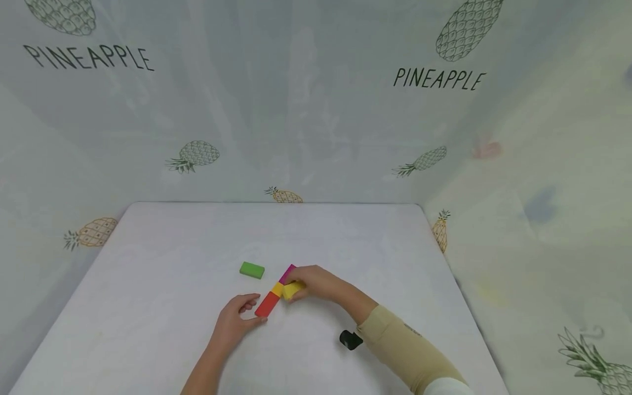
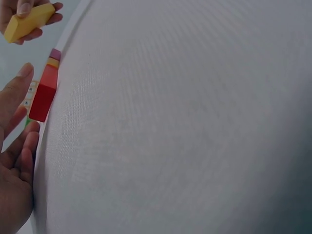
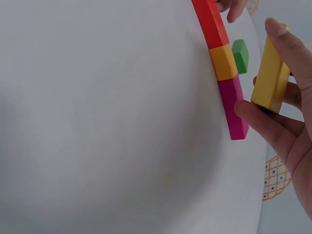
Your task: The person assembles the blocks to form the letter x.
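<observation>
My right hand [image 1: 316, 282] holds a yellow block [image 3: 271, 73] between thumb and fingers, raised over the row of blocks. One of its fingertips overlaps the magenta block [image 3: 233, 109] in the right wrist view. An orange block [image 3: 224, 62] lies in the middle of that row, with a red block [image 1: 267, 304] at the near end, all end to end on a slant. Around the red block's near end is my left hand [image 1: 236, 318], thumb and fingers spread apart and gripping nothing. Its thumb tip is right by the red block's lower end.
A green block [image 1: 252, 270] lies by itself beyond the left hand. On the white table [image 1: 173, 247], a small black object [image 1: 350, 340] is beside the right sleeve [image 1: 405, 343]. Cloth printed with pineapples [image 1: 197, 153] hangs behind the table.
</observation>
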A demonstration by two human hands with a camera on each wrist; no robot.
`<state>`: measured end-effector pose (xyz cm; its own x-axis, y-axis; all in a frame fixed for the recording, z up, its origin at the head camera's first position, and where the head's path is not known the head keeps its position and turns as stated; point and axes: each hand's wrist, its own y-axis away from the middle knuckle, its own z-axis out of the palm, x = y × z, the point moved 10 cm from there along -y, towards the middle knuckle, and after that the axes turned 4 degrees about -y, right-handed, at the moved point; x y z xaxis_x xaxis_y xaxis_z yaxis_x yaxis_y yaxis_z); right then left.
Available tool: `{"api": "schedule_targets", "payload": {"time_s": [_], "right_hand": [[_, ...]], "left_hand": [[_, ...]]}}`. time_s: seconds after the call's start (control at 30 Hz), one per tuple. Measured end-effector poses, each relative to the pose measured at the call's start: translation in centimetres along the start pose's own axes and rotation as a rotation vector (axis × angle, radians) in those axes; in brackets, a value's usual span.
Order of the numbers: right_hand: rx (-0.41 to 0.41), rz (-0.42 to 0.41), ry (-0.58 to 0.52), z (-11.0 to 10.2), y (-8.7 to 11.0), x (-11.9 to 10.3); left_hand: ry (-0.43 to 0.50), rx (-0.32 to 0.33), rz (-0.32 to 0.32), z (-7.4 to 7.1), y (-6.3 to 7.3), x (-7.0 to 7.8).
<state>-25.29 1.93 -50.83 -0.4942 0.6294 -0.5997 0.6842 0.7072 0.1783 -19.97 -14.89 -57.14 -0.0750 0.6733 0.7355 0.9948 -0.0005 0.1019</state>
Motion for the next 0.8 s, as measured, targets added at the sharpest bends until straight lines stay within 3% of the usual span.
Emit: {"api": "schedule_targets", "payload": {"time_s": [0.17, 0.43, 0.8], "right_hand": [[0.005, 0.026, -0.007, 0.3, 0.3, 0.5], [0.018, -0.01, -0.008, 0.8, 0.8, 0.9], [0.106, -0.014, -0.06, 1.2, 1.8, 1.6]], "left_hand": [[-0.006, 0.003, 0.001, -0.1, -0.1, 0.2], [-0.01, -0.025, -0.01, 0.5, 0.1, 0.1], [-0.036, -0.026, 0.005, 0.4, 0.0, 0.2]]}}
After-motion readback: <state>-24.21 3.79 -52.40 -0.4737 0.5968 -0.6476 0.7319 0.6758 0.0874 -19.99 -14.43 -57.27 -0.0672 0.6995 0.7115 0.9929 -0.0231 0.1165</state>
